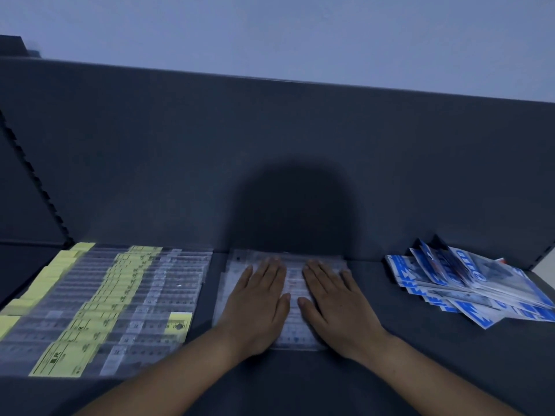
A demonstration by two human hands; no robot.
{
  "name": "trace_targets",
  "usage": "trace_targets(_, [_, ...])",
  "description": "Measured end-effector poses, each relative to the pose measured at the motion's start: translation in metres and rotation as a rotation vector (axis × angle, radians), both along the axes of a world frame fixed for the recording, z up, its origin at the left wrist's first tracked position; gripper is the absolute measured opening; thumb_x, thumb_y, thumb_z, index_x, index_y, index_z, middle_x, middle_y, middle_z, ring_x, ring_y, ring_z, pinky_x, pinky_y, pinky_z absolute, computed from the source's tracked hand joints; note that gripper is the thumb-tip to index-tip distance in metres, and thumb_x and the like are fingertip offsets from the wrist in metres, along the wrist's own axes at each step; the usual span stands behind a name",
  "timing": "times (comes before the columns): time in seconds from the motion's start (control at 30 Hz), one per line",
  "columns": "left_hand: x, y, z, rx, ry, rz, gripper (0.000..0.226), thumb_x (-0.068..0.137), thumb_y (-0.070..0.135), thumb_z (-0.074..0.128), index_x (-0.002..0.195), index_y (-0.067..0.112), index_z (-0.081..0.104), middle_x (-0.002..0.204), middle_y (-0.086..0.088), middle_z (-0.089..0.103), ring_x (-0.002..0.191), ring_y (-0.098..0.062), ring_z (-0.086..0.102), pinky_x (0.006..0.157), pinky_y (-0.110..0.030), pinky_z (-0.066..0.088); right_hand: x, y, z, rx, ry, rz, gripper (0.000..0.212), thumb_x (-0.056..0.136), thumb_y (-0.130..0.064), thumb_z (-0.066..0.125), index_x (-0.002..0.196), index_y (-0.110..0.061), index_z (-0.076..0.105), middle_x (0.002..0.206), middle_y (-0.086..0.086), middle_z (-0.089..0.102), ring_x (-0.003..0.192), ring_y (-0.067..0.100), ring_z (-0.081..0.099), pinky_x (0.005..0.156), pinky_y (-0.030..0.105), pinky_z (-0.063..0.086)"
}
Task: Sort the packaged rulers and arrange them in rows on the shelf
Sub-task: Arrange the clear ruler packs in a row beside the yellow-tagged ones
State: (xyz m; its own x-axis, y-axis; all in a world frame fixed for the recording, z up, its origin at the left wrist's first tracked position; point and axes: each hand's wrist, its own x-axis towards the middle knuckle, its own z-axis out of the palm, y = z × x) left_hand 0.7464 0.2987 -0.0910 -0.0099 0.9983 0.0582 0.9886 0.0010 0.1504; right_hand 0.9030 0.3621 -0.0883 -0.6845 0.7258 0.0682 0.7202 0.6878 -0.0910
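Left hand (258, 301): palm down, fingers straight, together. Right hand (333, 304): same pose, just beside left, thumbs near, not touching. Both forearms bare, converging forward.

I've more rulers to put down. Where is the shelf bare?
Widest bare patch: between the right hand and the blue pile. A narrow strip separates yellow-labelled rows from clear packs under the left hand. Far left is crowded.

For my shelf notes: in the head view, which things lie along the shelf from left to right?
Yellow-labelled ruler packs → left hand → right hand → blue packs. Both hands rest flat on the clear ruler packs.
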Motion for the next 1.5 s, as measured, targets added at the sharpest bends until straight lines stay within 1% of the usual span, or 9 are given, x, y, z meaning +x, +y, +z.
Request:
trace_targets(0.2, [0.001,-0.004,0.001,0.017,-0.003,-0.023,0.077,0.079,0.048,-0.020,0.147,0.013,-0.013,0.157,0.000,-0.017,0.136,-0.003,-0.024,0.110,-0.025,-0.022,-0.003,-0.004,0.001,0.047,-0.048,-0.065,0.081,0.095,-0.053,-0.005,0.130,-0.010,0.054,0.137,0.003,0.052,0.128,0.014,0.046,0.108,0.037,0.019])
trace_targets(0.33, [0.000,-0.004,0.004,-0.053,-0.017,-0.023,0.056,0.101,0.038,0.006,0.148,0.013,-0.013,0.157,0.001,-0.018,0.139,-0.004,-0.022,0.112,-0.027,-0.020,-0.002,-0.003,-0.001,0.017,0.062,0.050,0.099,0.074,-0.069,-0.023,0.149,-0.015,0.014,0.155,-0.006,0.007,0.138,0.002,-0.005,0.114,0.029,-0.010])
trace_targets(0.53, [-0.024,-0.029,0.008,0.019,-0.004,0.019,0.109,0.056,0.069,-0.040,0.148,0.017,-0.013,0.153,0.007,-0.021,0.138,-0.005,-0.025,0.106,-0.023,-0.029,0.025,0.006,0.012,-0.043,0.297,-0.071,0.075,0.086,-0.059,0.006,0.144,-0.020,0.033,0.152,-0.011,0.026,0.130,-0.012,0.007,0.110,0.013,-0.003])
trace_targets(0.73, [-0.026,-0.047,0.002,-0.069,-0.165,0.002,0.103,0.044,0.077,-0.040,0.133,0.027,-0.029,0.146,0.009,-0.035,0.133,-0.003,-0.034,0.101,-0.014,-0.027,0.036,-0.006,0.003,-0.021,0.017,-0.017,0.107,0.059,-0.071,-0.037,0.149,-0.023,-0.006,0.146,-0.019,-0.014,0.138,0.001,-0.018,0.111,0.026,-0.019])
trace_targets(0.9, [-0.030,-0.046,0.001,-0.066,-0.208,-0.035,0.105,0.046,0.085,-0.031,0.133,0.027,-0.030,0.146,0.009,-0.036,0.134,-0.003,-0.035,0.094,-0.008,-0.031,0.035,-0.013,0.002,0.091,-0.058,-0.074,0.064,0.100,-0.046,0.007,0.133,-0.012,0.050,0.140,0.001,0.049,0.130,0.019,0.046,0.109,0.035,0.011])
trace_targets(1.07, [-0.024,-0.051,0.005,-0.007,-0.102,0.003,0.079,0.067,0.059,-0.015,0.137,0.024,-0.024,0.146,0.007,-0.033,0.137,-0.008,-0.029,0.105,-0.015,-0.028,0.033,-0.018,0.003,0.106,-0.076,-0.089,0.062,0.100,-0.048,0.011,0.132,-0.013,0.051,0.139,-0.001,0.050,0.130,0.014,0.042,0.103,0.037,0.020])
trace_targets(1.27, [-0.021,-0.047,-0.001,-0.020,0.171,0.044,0.070,0.099,0.048,0.007,0.129,0.007,0.055,0.134,-0.011,0.054,0.125,-0.022,0.051,0.102,-0.041,0.020,0.031,-0.026,0.003,0.056,-0.143,-0.065,0.068,0.098,-0.053,0.011,0.135,-0.009,0.047,0.143,0.003,0.046,0.132,0.014,0.040,0.104,0.036,0.018])
trace_targets(1.4, [-0.011,-0.046,0.006,-0.011,0.176,-0.050,0.098,0.062,0.066,-0.038,0.144,0.016,-0.018,0.152,0.000,-0.023,0.142,-0.015,-0.021,0.108,-0.041,-0.020,0.030,-0.035,0.010,-0.031,-0.055,0.059,0.088,0.074,-0.071,-0.013,0.142,-0.015,-0.016,0.150,-0.004,-0.025,0.136,0.009,-0.029,0.109,0.022,-0.019])
trace_targets(1.5, [-0.008,-0.048,0.012,-0.081,0.128,-0.057,0.104,0.044,0.067,-0.049,0.136,0.019,-0.032,0.146,0.004,-0.035,0.135,-0.011,-0.035,0.104,-0.039,-0.028,0.031,-0.039,0.014,-0.091,-0.080,0.068,0.088,0.066,-0.071,-0.014,0.136,-0.020,-0.028,0.144,-0.007,-0.037,0.133,0.006,-0.036,0.104,0.019,-0.026])
